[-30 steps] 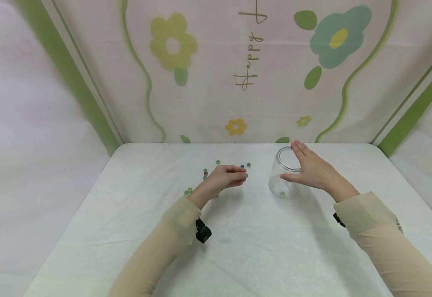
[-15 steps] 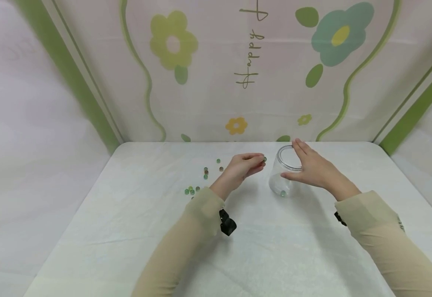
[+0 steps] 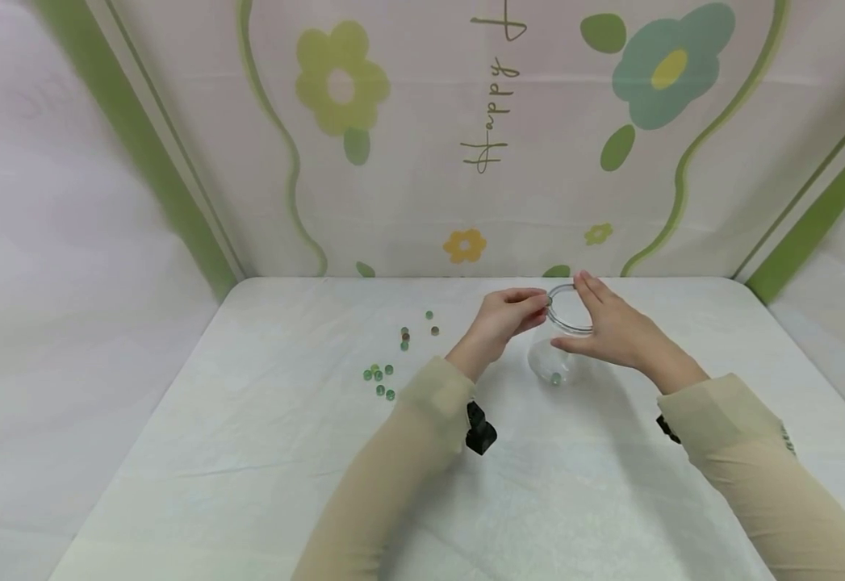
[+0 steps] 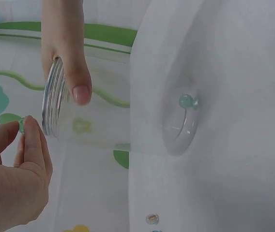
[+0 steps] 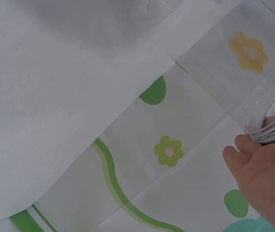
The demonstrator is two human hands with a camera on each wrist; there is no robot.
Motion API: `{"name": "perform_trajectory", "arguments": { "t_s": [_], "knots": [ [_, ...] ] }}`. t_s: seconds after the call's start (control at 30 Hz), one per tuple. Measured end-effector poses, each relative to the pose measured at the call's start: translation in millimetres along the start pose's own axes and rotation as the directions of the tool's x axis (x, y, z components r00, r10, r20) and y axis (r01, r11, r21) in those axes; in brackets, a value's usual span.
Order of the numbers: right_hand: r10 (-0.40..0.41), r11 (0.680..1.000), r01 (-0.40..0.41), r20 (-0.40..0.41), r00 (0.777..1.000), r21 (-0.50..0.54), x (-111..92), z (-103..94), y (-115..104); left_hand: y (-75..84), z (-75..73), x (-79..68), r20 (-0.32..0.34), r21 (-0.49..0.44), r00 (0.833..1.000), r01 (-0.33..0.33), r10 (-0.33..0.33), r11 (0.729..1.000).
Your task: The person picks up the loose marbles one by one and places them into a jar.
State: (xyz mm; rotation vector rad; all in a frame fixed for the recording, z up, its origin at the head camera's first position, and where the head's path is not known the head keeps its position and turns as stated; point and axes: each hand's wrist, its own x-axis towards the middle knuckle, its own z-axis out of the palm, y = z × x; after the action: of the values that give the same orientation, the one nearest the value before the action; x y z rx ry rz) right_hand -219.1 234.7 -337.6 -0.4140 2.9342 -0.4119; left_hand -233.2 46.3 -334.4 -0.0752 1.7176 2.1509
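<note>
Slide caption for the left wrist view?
Left grip pinches a marble near the jar; right grip holds the jar, another marble inside.

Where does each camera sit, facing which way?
Head: on the head, facing forward and down at clear jar; left hand, right hand, sleeves.
Left wrist: on that wrist, facing jar side; left hand pinching green marble, right hand.
Right wrist: on that wrist, facing jar rim and floral backdrop; right hand.
Both wrist views: jar, right hand.

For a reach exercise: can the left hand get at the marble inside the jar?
Probably not: the left hand pinches another marble, and the inside marble lies at the bottom of the jar.
</note>
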Motion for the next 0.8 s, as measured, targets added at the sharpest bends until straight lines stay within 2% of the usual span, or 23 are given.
{"name": "perform_trajectory", "arguments": {
  "t_s": [0.3,0.8],
  "knots": [
    [-0.002,1.0,0.002,0.008,1.0,0.015,-1,0.2,2,-2.6,12.8,1.8,-0.015,0.025,0.999,-0.036,0.036,0.999],
    [-0.021,0.999,0.02,-0.015,1.0,-0.033,0,0.3,1,-3.6,16.0,2.6,-0.05,0.048,0.997,-0.053,0.056,0.997]
  ]
}}
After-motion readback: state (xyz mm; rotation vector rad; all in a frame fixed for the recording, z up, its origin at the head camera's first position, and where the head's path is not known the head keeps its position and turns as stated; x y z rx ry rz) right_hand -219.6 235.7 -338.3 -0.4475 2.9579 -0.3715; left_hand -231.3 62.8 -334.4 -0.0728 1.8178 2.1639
